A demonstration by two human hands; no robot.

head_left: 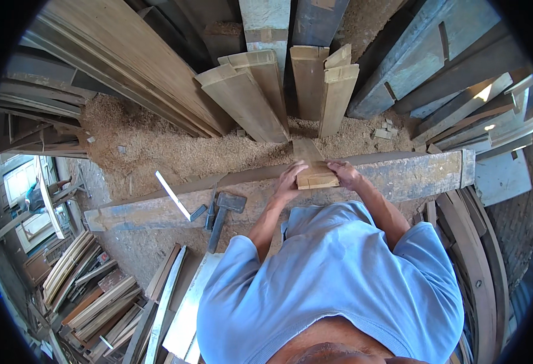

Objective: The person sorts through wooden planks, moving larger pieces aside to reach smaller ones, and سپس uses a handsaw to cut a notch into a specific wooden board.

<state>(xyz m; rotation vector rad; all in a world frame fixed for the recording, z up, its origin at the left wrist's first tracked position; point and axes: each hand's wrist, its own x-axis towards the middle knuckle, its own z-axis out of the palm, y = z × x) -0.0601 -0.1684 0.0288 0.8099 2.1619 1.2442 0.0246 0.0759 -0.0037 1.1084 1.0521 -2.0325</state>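
Note:
A short wooden board point(316, 173) is held between my two hands over a long worn beam point(400, 176), its end face towards me. My left hand point(289, 180) grips the board's left edge. On the opposite edge, my right hand point(346, 175) has its fingers closed round the wood. To the left, a mallet point(229, 202) with a dark block head rests on the beam. Beside it stands a narrow dark tool point(211, 213), too small to name. A try square point(175, 197) with a pale blade and dark stock lies further left on the beam.
Beyond the beam, several boards point(242, 97) lean upright in a bed of wood shavings point(151, 145). A wide plank point(133, 54) slants at far left. Stacked timber point(90, 285) lies at lower left, curved wooden pieces point(469, 261) at right. A person point(36, 197) is at far left.

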